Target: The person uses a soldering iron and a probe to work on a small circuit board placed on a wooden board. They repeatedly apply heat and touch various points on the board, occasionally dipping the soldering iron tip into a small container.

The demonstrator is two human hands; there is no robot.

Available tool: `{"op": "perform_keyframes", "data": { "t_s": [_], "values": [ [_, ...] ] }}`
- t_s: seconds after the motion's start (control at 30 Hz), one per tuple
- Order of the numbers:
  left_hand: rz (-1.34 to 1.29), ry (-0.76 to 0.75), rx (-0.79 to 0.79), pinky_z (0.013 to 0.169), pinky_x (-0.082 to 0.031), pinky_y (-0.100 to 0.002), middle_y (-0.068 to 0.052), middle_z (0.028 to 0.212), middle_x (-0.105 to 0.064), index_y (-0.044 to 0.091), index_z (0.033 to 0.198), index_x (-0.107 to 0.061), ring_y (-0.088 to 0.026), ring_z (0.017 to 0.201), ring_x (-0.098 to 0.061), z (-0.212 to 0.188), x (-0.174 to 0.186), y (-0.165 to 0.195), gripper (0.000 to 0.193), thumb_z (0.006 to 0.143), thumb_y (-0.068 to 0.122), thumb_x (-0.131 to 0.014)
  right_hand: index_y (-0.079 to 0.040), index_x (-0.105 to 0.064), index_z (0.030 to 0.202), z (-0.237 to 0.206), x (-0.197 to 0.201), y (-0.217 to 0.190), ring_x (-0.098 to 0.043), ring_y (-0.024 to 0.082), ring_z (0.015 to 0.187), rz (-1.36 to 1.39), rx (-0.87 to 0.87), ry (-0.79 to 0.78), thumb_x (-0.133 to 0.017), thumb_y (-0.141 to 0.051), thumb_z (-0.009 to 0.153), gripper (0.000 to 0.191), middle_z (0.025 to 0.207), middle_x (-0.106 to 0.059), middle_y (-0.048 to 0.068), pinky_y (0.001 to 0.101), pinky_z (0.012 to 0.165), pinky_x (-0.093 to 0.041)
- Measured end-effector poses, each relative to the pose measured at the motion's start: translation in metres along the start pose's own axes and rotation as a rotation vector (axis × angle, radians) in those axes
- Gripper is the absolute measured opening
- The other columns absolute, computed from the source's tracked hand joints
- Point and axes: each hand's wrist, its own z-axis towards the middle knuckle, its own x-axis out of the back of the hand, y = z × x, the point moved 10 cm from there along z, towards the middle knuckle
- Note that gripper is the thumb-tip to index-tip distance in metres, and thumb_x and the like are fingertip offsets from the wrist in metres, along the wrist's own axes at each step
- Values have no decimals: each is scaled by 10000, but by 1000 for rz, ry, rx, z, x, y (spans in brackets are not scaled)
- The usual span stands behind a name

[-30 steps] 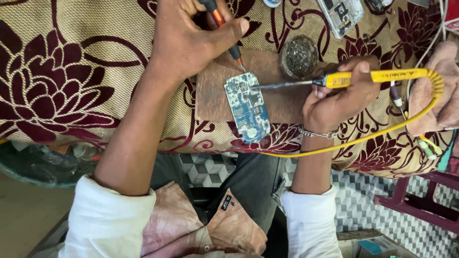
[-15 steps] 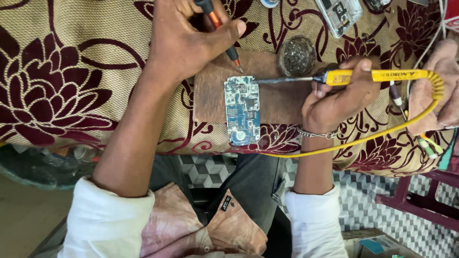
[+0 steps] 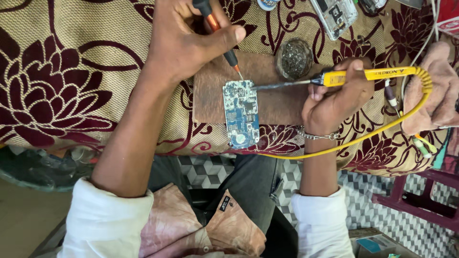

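1. The left hand (image 3: 184, 40) comes in from 7 o'clock, forearm bare and white sleeve pushed up past the elbow. It is curled tight around a small orange-and-black screwdriver (image 3: 217, 28), thumb pressed along the shaft, and the tip meets the top edge of the blue circuit board (image 3: 241, 113).
2. The right hand (image 3: 334, 100) rises from 6 o'clock with a thin chain bracelet at the wrist. Its fingers are wrapped around the yellow handle of a soldering iron (image 3: 334, 78), which lies almost level; the metal tip points to 9 o'clock and touches the board's upper right corner.
3. The circuit board lies flat and lengthwise on a brown wooden block (image 3: 210, 102), near the block's front edge, its lower end reaching over it.
4. At 1 o'clock from the board, a round tin of metal wool (image 3: 293, 58) sits at the block's far edge.
5. The yellow cord (image 3: 382, 131) loops from the iron's rear round at 3 o'clock and back along the worktop's near edge (it passes just under the right wrist).
6. The worktop (image 3: 62, 81) wears a maroon-flowered cloth; the stretch at 9 o'clock of the left forearm carries nothing.
7. A pinkish cloth (image 3: 437, 91) lies at 3 o'clock, just beside the cord's bend.
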Motion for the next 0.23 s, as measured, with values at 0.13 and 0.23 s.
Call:
{"op": "perform_keyframes", "data": {
  "t_s": [0.13,0.23],
  "values": [
    [-23,-21,12,620,-508,-240,-4,772,-626,75,865,-625,-98,659,-611,-1,0,-2,258,958,5,-855,-9,-492,1016,1,-8,-3,-420,130,452,36,-11,45,-567,-204,1136,241,730,-463,68,269,374,-327],
    [80,-100,9,557,-462,-226,-8,749,-626,78,851,-636,-91,588,-590,-3,-7,-5,281,979,8,-876,0,-493,984,4,-31,-17,-413,123,441,26,10,40,-571,-213,1137,274,731,-463,66,266,376,-326]
  ]
}}
